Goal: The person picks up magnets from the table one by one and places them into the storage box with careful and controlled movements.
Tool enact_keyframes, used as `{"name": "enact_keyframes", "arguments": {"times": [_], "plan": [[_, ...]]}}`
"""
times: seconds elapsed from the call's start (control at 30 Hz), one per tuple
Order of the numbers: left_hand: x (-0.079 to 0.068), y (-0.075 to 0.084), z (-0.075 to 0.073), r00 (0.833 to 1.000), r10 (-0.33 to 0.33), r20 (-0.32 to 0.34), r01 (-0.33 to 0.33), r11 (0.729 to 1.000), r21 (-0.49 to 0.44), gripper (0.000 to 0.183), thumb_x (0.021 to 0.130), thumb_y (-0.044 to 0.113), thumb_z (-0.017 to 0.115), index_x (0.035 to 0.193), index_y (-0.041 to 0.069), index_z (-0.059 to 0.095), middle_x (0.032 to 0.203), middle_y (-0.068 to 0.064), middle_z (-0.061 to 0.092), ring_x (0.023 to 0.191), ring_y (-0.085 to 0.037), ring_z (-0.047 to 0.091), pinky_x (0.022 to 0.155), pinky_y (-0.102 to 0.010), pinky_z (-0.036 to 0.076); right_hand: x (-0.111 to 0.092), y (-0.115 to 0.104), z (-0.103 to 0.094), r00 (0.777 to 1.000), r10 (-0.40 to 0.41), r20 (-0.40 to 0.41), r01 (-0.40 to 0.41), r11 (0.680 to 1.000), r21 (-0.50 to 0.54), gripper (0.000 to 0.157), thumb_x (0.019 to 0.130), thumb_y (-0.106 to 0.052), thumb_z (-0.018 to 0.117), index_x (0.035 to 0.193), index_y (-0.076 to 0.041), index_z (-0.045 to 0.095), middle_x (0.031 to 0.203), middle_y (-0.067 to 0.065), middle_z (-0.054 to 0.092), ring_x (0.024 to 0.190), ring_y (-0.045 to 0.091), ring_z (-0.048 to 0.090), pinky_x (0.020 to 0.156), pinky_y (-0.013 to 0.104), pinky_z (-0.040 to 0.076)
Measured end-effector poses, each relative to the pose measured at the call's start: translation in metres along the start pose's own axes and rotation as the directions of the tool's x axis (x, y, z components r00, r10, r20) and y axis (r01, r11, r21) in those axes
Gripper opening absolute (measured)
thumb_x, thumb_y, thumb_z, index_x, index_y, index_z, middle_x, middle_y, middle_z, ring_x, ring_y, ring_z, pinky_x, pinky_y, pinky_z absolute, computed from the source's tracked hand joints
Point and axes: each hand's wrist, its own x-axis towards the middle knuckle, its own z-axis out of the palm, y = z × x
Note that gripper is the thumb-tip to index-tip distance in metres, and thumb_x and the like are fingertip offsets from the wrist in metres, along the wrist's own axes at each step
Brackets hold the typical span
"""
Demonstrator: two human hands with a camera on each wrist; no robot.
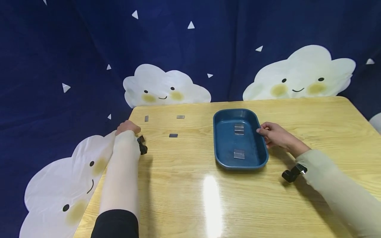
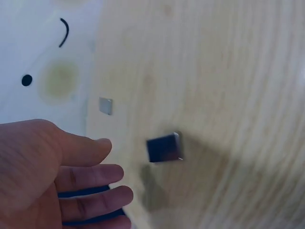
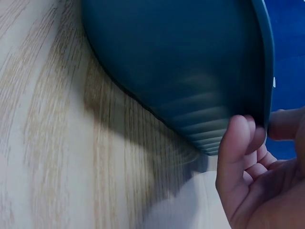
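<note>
My left hand (image 1: 128, 127) is over the table's left edge, its fingers extended and holding nothing in the left wrist view. Close to its fingertips lies a small dark rectangular piece (image 2: 164, 148), with a paler piece (image 2: 106, 106) farther off. My right hand (image 1: 275, 136) pinches the right rim of a blue rectangular tray (image 1: 219, 158), its thumb on the inner side of the rim. Inside the tray sit two groups of small shiny flat pieces, one toward the back (image 1: 239, 129) and one toward the front (image 1: 239, 154).
Loose flat pieces lie on the wooden table (image 1: 178, 185) between the left hand and the tray: one piece (image 1: 173, 135) nearer, another piece (image 1: 180, 117) behind, and an upright-set piece (image 1: 147, 118) at the back left. A dark blue curtain (image 1: 178, 43) with clouds hangs behind.
</note>
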Motion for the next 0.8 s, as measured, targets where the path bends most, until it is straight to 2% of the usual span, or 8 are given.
{"name": "enact_keyframes", "arguments": {"times": [0.1, 0.3, 0.4, 0.53, 0.67, 0.8], "plan": [[0.004, -0.009, 0.006, 1.000, -0.001, 0.027, 0.002, 1.000, -0.015, 0.059, 0.093, 0.034, 0.051, 0.137, -0.004, 0.050, 0.142, -0.029, 0.050, 0.127, -0.043, 0.053, 0.096, -0.049, 0.051, 0.000, 0.000, 0.002, 1.000, 0.005, -0.005, -0.005, 1.000, -0.002, 0.028, 0.106, -0.025, 0.043, 0.112, 0.002, 0.041, 0.075, -0.002, 0.047, 0.064, 0.009, 0.053, 0.058, 0.031, 0.055], [0.006, -0.016, 0.017, 0.998, 0.023, 0.057, -0.021, 0.999, -0.034, 0.055, 0.087, 0.046, 0.064, 0.120, 0.002, 0.068, 0.135, -0.026, 0.058, 0.118, -0.037, 0.059, 0.094, -0.047, 0.053, 0.001, -0.003, 0.003, 1.000, -0.004, -0.002, 0.004, 1.000, 0.001, 0.029, 0.106, -0.026, 0.043, 0.113, 0.002, 0.041, 0.076, -0.002, 0.047, 0.064, 0.008, 0.053, 0.058, 0.030, 0.055], [0.007, -0.014, 0.020, 0.999, 0.015, 0.040, -0.015, 1.000, -0.006, 0.049, 0.087, 0.042, 0.067, 0.116, 0.002, 0.069, 0.130, -0.025, 0.061, 0.111, -0.034, 0.063, 0.089, -0.045, 0.056, 0.000, -0.003, 0.003, 1.000, -0.004, -0.001, 0.004, 1.000, 0.001, 0.029, 0.106, -0.026, 0.043, 0.113, 0.003, 0.041, 0.076, -0.002, 0.047, 0.064, 0.008, 0.053, 0.058, 0.030, 0.055], [0.009, -0.011, 0.023, 1.000, -0.013, -0.013, 0.013, 1.000, 0.018, 0.048, 0.084, 0.031, 0.071, 0.121, 0.000, 0.065, 0.126, -0.024, 0.064, 0.106, -0.032, 0.064, 0.082, -0.045, 0.057, 0.001, -0.003, 0.002, 1.000, -0.006, -0.005, 0.006, 1.000, 0.000, 0.029, 0.106, -0.025, 0.043, 0.114, 0.003, 0.041, 0.076, -0.002, 0.047, 0.064, 0.008, 0.052, 0.057, 0.029, 0.054], [0.012, -0.010, 0.024, 0.999, -0.035, -0.029, 0.036, 0.999, 0.023, 0.051, 0.082, 0.025, 0.072, 0.125, 0.000, 0.063, 0.128, -0.024, 0.063, 0.111, -0.035, 0.064, 0.085, -0.048, 0.055, 0.002, -0.001, 0.002, 1.000, -0.004, -0.005, 0.004, 1.000, 0.006, 0.029, 0.106, -0.026, 0.043, 0.114, 0.002, 0.041, 0.076, -0.002, 0.046, 0.064, 0.008, 0.052, 0.057, 0.030, 0.054], [0.014, -0.009, 0.025, 0.999, -0.046, -0.009, 0.046, 0.998, 0.053, 0.049, 0.084, 0.025, 0.068, 0.127, 0.001, 0.061, 0.130, -0.023, 0.062, 0.112, -0.036, 0.063, 0.090, -0.050, 0.051, 0.002, 0.000, 0.003, 1.000, -0.005, -0.003, 0.005, 1.000, 0.012, 0.030, 0.106, -0.026, 0.043, 0.114, 0.002, 0.041, 0.074, -0.003, 0.046, 0.063, 0.008, 0.053, 0.058, 0.031, 0.055]]}}
